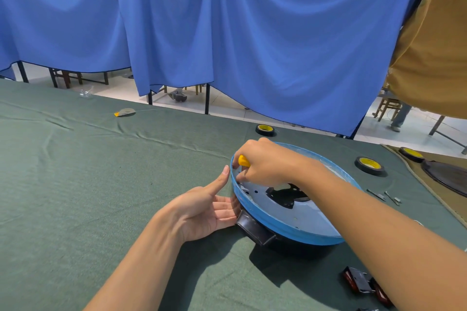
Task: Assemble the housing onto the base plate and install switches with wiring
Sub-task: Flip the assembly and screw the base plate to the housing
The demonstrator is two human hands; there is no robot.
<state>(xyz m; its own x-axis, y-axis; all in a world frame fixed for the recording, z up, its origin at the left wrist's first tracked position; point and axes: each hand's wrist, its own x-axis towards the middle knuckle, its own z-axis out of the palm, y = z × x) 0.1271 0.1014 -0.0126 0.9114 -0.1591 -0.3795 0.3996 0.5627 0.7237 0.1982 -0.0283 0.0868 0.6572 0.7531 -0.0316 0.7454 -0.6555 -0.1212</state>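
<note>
Your table wears a wrinkled green cloth (75, 184). A blue curtain (252, 33) hangs beyond it. One black tape roll (265, 130) lies far, a second tape roll (370, 165) to its right.

Blue curtain (252, 33) hangs behind green-clothed table (75, 171), pale floor (227, 106).

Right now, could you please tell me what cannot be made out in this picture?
Head view:
Hidden under the right hand: the tip of the yellow-handled tool.
Partly behind the right forearm: the red-and-black parts.
Too small to identify: the small metal pieces beside the housing.
</note>
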